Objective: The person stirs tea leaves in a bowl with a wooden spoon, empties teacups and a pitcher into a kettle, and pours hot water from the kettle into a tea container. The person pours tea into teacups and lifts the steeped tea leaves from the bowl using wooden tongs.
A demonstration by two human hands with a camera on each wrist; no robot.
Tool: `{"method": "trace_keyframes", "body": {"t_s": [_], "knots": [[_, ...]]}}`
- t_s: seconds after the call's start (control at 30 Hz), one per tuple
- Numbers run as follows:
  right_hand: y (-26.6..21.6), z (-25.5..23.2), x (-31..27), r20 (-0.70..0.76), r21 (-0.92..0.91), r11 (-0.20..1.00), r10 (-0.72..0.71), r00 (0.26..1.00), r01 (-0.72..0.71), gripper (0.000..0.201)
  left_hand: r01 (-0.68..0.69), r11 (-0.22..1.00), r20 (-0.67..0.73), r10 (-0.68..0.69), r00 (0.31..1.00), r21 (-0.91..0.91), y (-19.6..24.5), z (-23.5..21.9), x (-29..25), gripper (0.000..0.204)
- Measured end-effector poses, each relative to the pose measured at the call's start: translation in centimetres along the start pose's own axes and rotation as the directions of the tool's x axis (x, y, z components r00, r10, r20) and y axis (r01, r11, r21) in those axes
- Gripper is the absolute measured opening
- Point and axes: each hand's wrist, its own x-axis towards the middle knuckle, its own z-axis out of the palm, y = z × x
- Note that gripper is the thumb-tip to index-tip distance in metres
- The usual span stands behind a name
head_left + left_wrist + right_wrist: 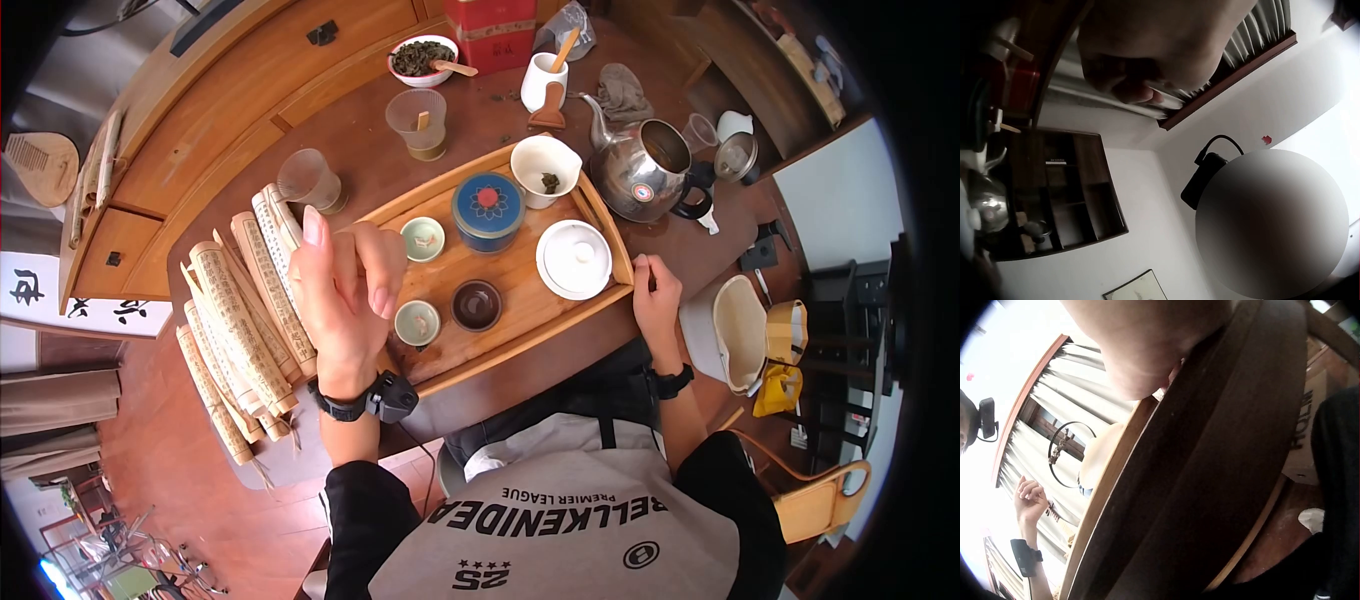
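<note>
My left hand [350,290] is raised over the tray's left end, thumb up and fingers loosely bent, nothing visible in it. The right wrist view also shows this left hand [1030,499] in the air. At the front right corner of the wooden tea tray [480,375], my right hand [657,300] rests with its fingertips at the rim. On the tray stand a white lidded gaiwan [575,262], a blue round tin [488,215], two pale green cups [422,240], a dark brown cup [476,305] and a white spouted bowl [545,165] holding some tea leaves.
Bamboo scrolls [235,320] lie left of the tray. Behind it are clear plastic cups [415,125], a bowl of dry leaves [424,60], a red box [490,35] and a white tool holder [543,82]. A steel kettle [640,165] stands at the back right.
</note>
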Motion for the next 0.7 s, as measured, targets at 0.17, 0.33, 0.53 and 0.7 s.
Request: {"method": "trace_keyframes", "body": {"t_s": [0.17, 0.33, 0.53, 0.7], "knots": [[0.0, 0.0, -0.1, -0.006, 0.009, 1.0, -0.015, 1.0, 0.015, 0.018, 0.017, 0.98, 0.077, -0.002, 0.997, -0.2, -0.3, -0.9, 0.2, 0.062], [-0.1, -0.1, 0.0, 0.014, 0.001, 1.0, 0.006, 1.0, -0.006, 0.018, 0.085, 0.952, 0.093, -0.06, 0.994, -0.296, 0.5, -0.7, 0.1, 0.056], [0.4, 0.1, -0.1, 0.013, -0.009, 1.0, 0.011, 1.0, -0.011, 0.019, 0.106, 0.906, 0.183, -0.032, 0.983, -0.41, 0.0, -1.6, 0.3, 0.033], [0.1, -0.1, 0.0, 0.018, -0.023, 1.0, 0.016, 1.0, -0.015, 0.019, 0.085, 0.919, 0.153, -0.028, 0.988, -0.385, -0.3, -1.8, 0.3, 0.02]]}}
